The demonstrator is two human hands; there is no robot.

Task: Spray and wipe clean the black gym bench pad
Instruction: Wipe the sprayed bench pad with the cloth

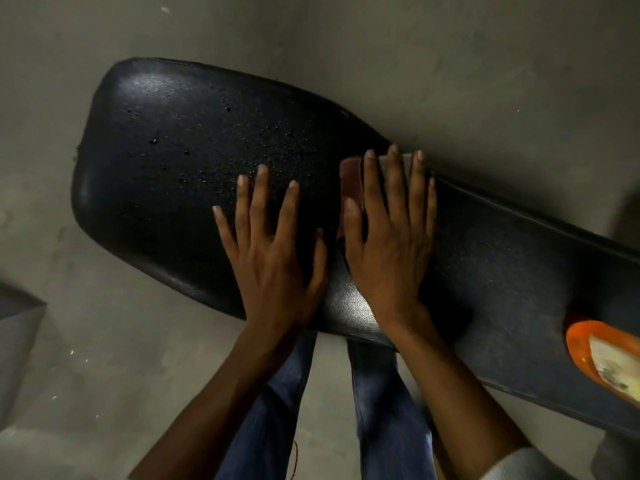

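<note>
The black gym bench pad [166, 161] runs from upper left to lower right, with scattered liquid droplets on its wide left part. My left hand [273, 251] lies flat on the pad with its fingers spread and nothing in it. My right hand [391, 233] presses flat on a pinkish-red cloth [349, 181], which is mostly hidden under the palm and fingers; only its left edge and a pale corner show. An orange-capped bottle [602, 358] lies on the pad at the lower right edge of view, partly cut off.
The grey concrete floor [450, 64] surrounds the bench. My legs in blue jeans [381, 410] stand against the pad's near edge. A grey box-like object [17, 334] sits at the left edge.
</note>
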